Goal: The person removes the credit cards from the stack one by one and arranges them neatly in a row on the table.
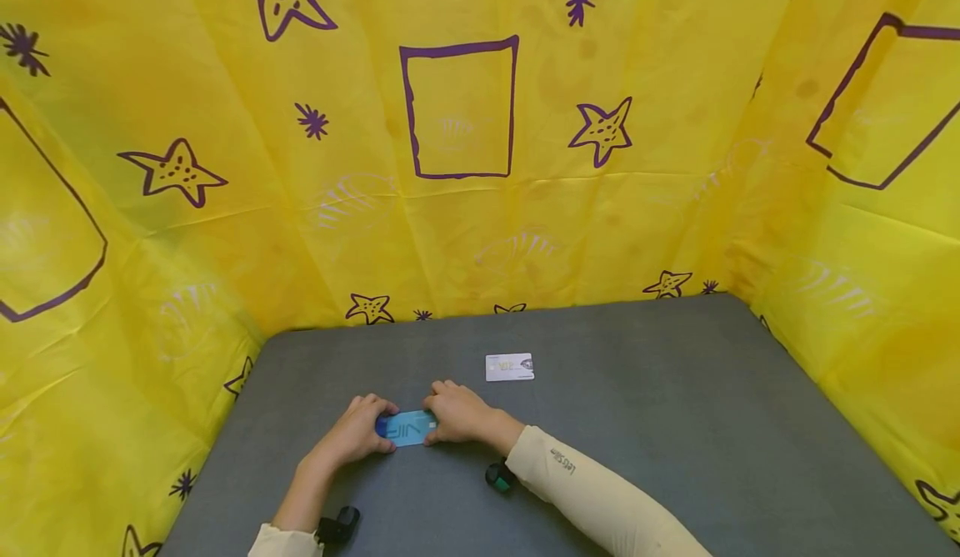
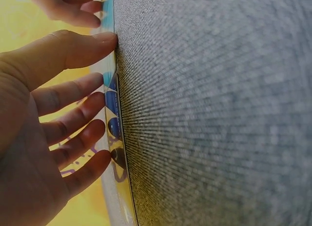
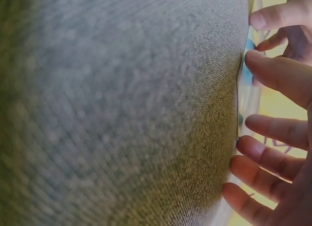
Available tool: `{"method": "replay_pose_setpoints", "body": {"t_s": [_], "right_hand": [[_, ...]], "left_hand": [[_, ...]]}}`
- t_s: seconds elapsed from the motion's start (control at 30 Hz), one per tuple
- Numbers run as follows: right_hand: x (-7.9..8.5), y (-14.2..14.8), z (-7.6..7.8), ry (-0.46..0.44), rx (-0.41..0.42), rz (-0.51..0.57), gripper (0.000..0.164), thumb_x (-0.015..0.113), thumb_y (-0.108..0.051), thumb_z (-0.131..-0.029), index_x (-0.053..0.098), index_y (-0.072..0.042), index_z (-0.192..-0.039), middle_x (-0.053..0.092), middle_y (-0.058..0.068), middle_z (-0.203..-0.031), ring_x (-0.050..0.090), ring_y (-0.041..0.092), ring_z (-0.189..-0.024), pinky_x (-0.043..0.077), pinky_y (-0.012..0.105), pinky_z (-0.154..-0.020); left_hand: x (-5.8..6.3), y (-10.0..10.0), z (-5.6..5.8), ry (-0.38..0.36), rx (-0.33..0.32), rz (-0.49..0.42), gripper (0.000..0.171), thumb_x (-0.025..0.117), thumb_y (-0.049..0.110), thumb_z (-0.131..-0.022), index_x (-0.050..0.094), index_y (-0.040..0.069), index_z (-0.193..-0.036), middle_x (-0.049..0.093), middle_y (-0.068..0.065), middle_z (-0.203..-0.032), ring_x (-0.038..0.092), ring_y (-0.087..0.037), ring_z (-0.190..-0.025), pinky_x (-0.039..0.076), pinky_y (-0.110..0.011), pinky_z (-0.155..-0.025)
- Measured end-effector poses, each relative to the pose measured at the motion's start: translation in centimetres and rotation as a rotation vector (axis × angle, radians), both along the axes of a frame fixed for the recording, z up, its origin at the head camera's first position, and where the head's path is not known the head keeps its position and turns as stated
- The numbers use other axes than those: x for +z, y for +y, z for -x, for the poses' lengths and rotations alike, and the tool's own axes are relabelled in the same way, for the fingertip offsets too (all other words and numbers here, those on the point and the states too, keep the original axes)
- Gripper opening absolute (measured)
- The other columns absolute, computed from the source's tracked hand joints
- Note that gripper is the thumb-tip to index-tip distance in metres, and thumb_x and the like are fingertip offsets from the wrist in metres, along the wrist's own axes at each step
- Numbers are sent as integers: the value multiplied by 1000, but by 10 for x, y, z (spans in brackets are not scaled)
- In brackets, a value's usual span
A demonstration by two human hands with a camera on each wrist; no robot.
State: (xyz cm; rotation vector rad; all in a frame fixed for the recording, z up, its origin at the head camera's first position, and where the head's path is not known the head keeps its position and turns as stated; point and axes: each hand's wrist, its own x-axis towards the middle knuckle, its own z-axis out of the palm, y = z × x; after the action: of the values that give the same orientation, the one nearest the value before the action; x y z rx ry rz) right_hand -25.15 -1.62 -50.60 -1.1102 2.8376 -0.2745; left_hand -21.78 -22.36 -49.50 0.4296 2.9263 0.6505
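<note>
A light-blue card point(image 1: 408, 429) with large dark letters, upside down in the head view, and a darker blue left end lies flat on the grey table. At its left end, my left hand point(image 1: 358, 432) holds it with the thumb at the near corner and the fingers toward the far one. The right hand point(image 1: 459, 413) spans the opposite end in the same way. Both wrist views look low along the tabletop and show the fingertips down at the surface; the card appears there only as a thin edge.
Beyond the right hand, a white card point(image 1: 510, 367) with a printed pattern lies on the grey tabletop point(image 1: 637, 407). Yellow cloth walls point(image 1: 465, 232) with purple starfish drawings enclose the table at the back and both sides. Each wrist carries a dark strapped device.
</note>
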Motion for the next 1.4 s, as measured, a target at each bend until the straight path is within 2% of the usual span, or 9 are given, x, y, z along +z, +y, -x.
{"method": "replay_pose_setpoints", "body": {"t_s": [0.17, 0.43, 0.67, 0.87, 1.07, 1.4], "right_hand": [[0, 5, 2, -38, -6, 44, 52, 77, -50, -77, 69, -17, -117, 55, -4, -97, 47, 8, -83, 41, 21, -71], [4, 19, 6, -61, 2, 123, 52, 74, -51, -80, 68, -17, -120, 56, -4, -99, 48, 8, -87, 43, 22, -75], [11, 36, 15, -81, -46, 164, 52, 73, -48, -83, 67, -14, -122, 57, -2, -101, 48, 10, -89, 45, 24, -78], [14, 50, 24, -100, -79, 213, 51, 74, -44, -83, 68, -11, -121, 58, 1, -100, 47, 11, -86, 43, 25, -76], [12, 70, 33, -107, -128, 255, 49, 74, -42, -84, 68, -10, -121, 59, 4, -102, 48, 14, -89, 45, 29, -79], [13, 111, 35, -99, -192, 335, 46, 77, -33, -82, 68, -6, -117, 60, 8, -102, 50, 18, -89, 45, 35, -77]], "left_hand": [[1, 2, 0, 0, -3, -21, 48, 87, 18, -65, 69, 6, -107, 62, -5, -101, 49, -23, -97, 43, -42, -87], [0, 9, 3, -22, 38, -87, 44, 83, 21, -72, 68, 6, -111, 62, -6, -107, 49, -25, -104, 42, -44, -91], [-1, 24, 15, -13, 44, -192, 40, 79, 24, -80, 68, 10, -116, 61, -4, -112, 49, -25, -110, 43, -48, -95], [-1, 37, 23, -15, 60, -212, 41, 78, 25, -81, 67, 11, -117, 60, -5, -114, 49, -26, -111, 43, -50, -96], [-4, 53, 31, -2, 28, -224, 42, 78, 23, -81, 67, 8, -118, 60, -7, -114, 49, -26, -110, 43, -49, -95], [-4, 88, 40, -9, -39, -261, 45, 76, 24, -82, 64, 6, -123, 59, -9, -117, 48, -28, -111, 42, -49, -95]]}}
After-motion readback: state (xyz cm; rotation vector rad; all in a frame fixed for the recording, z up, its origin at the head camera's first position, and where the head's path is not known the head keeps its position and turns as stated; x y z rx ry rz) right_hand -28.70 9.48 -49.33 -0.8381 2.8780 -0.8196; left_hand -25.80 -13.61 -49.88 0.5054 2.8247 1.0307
